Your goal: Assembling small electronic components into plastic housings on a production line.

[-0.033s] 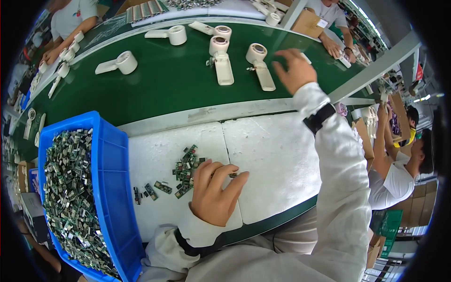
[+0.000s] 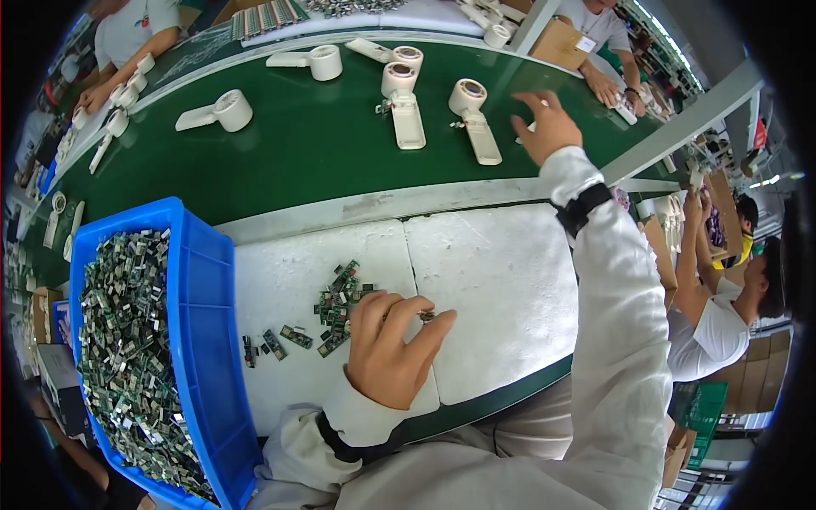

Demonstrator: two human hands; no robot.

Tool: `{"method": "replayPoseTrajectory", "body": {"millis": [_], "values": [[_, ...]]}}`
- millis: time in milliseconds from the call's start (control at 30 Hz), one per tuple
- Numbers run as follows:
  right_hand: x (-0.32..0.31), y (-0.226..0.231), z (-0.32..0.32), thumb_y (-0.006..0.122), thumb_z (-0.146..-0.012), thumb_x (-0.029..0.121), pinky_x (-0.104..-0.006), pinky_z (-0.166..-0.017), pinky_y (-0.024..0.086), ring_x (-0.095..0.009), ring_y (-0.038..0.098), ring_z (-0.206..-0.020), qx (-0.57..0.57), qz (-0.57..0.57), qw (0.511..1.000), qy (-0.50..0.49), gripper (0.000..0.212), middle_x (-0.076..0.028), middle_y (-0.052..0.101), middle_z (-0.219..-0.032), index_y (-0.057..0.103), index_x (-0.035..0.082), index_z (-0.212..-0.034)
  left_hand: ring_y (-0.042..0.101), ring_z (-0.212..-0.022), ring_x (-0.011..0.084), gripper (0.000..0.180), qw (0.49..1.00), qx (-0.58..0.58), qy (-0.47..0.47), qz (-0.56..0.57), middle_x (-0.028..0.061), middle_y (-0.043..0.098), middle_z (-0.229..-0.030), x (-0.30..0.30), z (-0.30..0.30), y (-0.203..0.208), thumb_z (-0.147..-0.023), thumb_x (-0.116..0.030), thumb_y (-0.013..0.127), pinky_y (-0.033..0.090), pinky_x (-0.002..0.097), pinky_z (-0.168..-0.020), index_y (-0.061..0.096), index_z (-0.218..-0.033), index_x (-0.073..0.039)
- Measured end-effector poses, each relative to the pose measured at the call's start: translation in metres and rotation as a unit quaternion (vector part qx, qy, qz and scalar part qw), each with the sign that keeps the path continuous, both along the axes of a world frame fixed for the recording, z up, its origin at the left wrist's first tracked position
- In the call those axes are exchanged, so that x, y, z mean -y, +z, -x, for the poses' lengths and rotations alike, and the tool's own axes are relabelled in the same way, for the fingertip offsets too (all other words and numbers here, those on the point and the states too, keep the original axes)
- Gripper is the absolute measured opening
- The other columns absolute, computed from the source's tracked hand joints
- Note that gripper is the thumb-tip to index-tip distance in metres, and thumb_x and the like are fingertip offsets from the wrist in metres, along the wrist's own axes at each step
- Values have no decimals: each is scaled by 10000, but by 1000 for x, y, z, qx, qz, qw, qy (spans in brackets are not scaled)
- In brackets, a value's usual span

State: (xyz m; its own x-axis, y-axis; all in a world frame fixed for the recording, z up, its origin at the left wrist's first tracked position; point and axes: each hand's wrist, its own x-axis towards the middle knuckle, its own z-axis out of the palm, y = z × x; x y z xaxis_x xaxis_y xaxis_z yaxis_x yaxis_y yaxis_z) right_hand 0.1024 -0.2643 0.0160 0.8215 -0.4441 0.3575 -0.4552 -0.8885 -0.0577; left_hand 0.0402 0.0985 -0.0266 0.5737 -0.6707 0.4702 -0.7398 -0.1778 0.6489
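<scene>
My left hand (image 2: 393,348) rests over the white foam work surface (image 2: 501,280), fingers curled. Between its thumb and index fingertips shows a bit of a small circuit board (image 2: 427,316), mostly hidden. Beside that hand lies a loose pile of small green circuit boards (image 2: 340,297), with several single ones to its left. My right hand (image 2: 552,132) is stretched out over the green conveyor belt (image 2: 297,161), thumb and fingers apart. Under it, a white part (image 2: 526,132) shows between thumb and fingers, largely covered. Just left of it lies a white handheld fan housing (image 2: 478,127) with wires at its neck.
A blue bin (image 2: 204,340) full of circuit boards stands at the left. More white fan housings (image 2: 401,102) lie along the belt. A metal post (image 2: 697,123) slants across at the right. Co-workers handle parts across the belt (image 2: 616,93) and at the right (image 2: 714,297).
My right hand has shifted slightly right and down over the belt, and the white part now shows between its thumb and fingers. My left hand stays nearly still.
</scene>
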Motion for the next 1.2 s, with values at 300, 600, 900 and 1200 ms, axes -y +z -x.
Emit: {"method": "replayPoseTrajectory", "body": {"millis": [300,600,900,1200], "values": [[55,-16,43,692,-882,177,-452,-800,576,-365,694,-880,-189,94,976,55,182,-150,671,-1080,714,66,-1025,676,-856,254,253,983,-157,-71,63,132,668,-1060,8,6,-1,-864,0,720,548,329,-754,713,-1113,-44],[-74,54,138,772,-862,195,-323,-621,533,-257,661,-655,46,-184,977,99,240,-151,677,-782,688,-26,-901,692,-948,231,238,988,-140,-60,34,119,677,-1081,8,2,-10,-865,25,714,559,279,-791,706,-1099,-17],[-164,14,219,784,-807,68,-321,-614,542,-239,669,-650,29,-244,949,198,196,-104,659,-794,696,26,-977,651,-1042,162,327,886,-433,-38,161,62,683,-1075,39,11,8,-865,39,730,562,273,-839,657,-1182,-3],[-139,-23,197,765,-806,119,-329,-618,534,-250,661,-644,12,-213,945,250,246,-79,662,-804,718,96,-1046,686,-858,131,295,902,-390,-185,15,72,718,-972,34,24,4,-850,13,743,546,268,-798,675,-1137,1]]}}
